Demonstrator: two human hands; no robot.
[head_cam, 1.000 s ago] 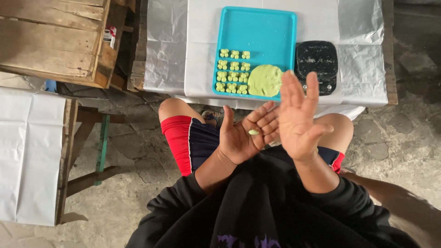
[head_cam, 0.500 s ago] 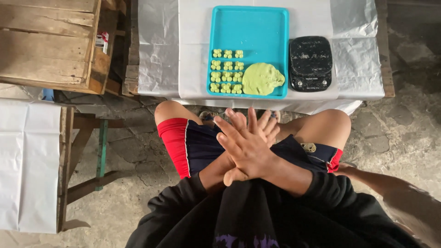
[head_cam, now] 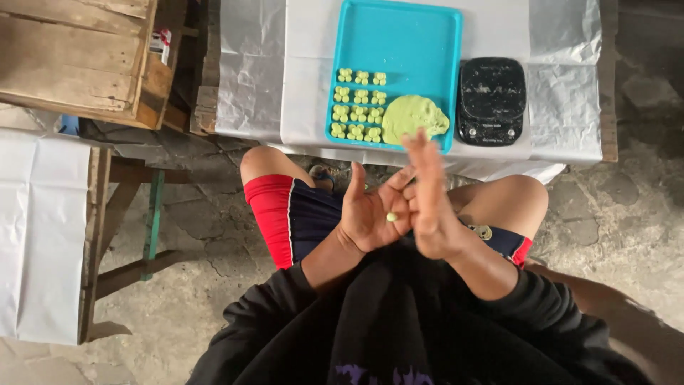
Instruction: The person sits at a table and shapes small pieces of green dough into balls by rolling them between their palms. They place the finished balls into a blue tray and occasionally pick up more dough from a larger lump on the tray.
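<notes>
**A:** So where's your dough at right now? I see a tiny green dough ball [head_cam: 391,217] sitting in your left hand [head_cam: 370,210], palm up over your lap, fingers loosely spread and curled a bit, not clamped on it. Your right hand [head_cam: 432,214] is edge-on just beside it, fingers straight and held together, blurred with motion.

**B:** Yep, looks like you're mid-roll. On the turquoise tray [head_cam: 406,36] you've got three rows of small flower-shaped green pieces [head_cam: 360,104], roughly nine or ten done. The flattened green dough lump [head_cam: 414,117] next to them is still pretty big, so I'd guess you're under halfway.

**A:** Agreed, most of the tray is bare. The black kitchen scale [head_cam: 491,100] sits just right of it on the white-covered table [head_cam: 249,71], nothing on it.
</notes>
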